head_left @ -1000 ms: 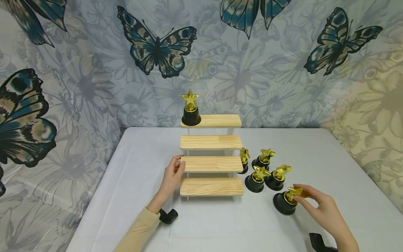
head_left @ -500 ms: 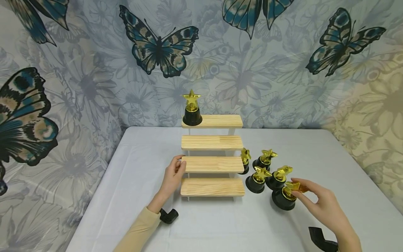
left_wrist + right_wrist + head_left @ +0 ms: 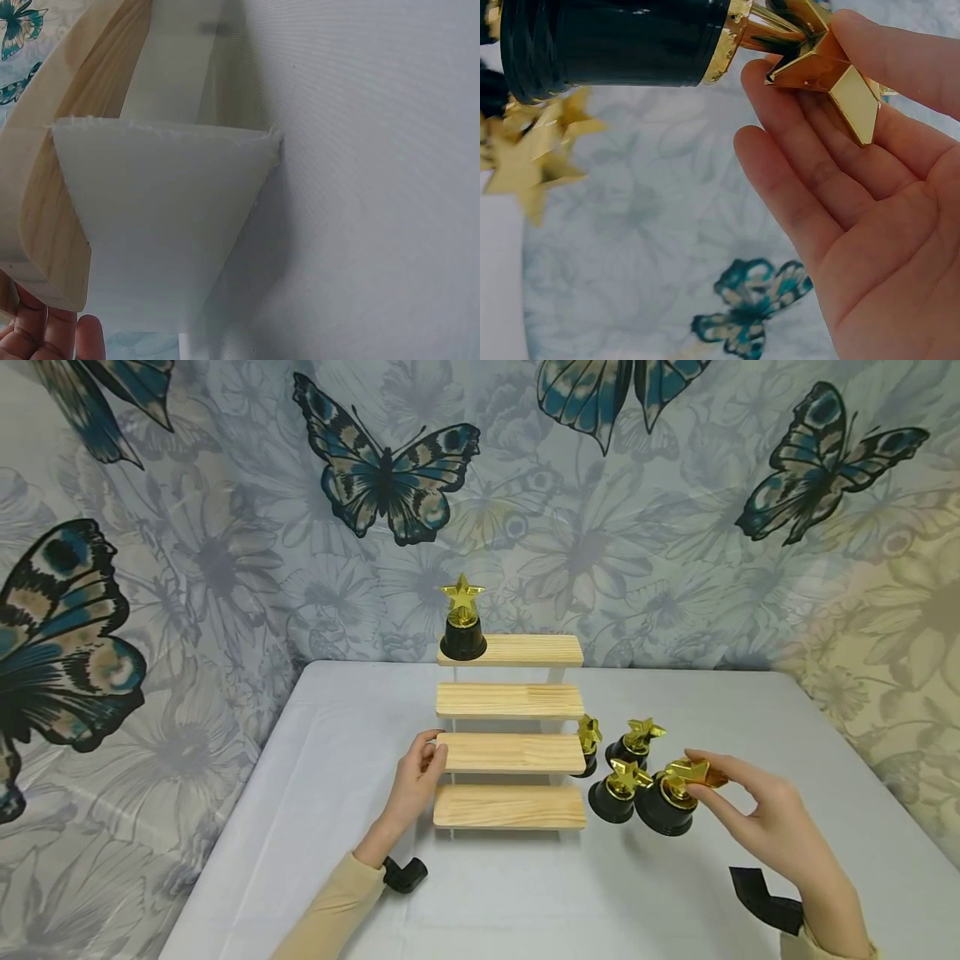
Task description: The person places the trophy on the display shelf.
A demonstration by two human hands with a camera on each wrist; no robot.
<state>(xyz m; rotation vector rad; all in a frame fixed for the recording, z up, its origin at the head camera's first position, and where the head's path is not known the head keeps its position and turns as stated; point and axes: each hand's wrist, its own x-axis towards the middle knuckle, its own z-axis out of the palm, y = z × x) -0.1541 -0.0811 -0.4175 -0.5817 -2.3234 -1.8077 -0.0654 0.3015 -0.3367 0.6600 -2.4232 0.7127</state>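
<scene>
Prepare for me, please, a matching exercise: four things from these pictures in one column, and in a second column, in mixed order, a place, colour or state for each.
1. left hand
2. right hand
3. top board
4. tablecloth

A. pinches a trophy by its gold star
B. white
C. bears one standing award
D. holds the left end of the second-lowest board

Pairs: 1-D, 2-A, 3-C, 4-B

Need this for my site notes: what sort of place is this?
Probably an indoor work or filming corner, though I can't be sure: a butterfly-patterned backdrop rises behind a white-covered table bearing a tiered wooden shelf.
</scene>
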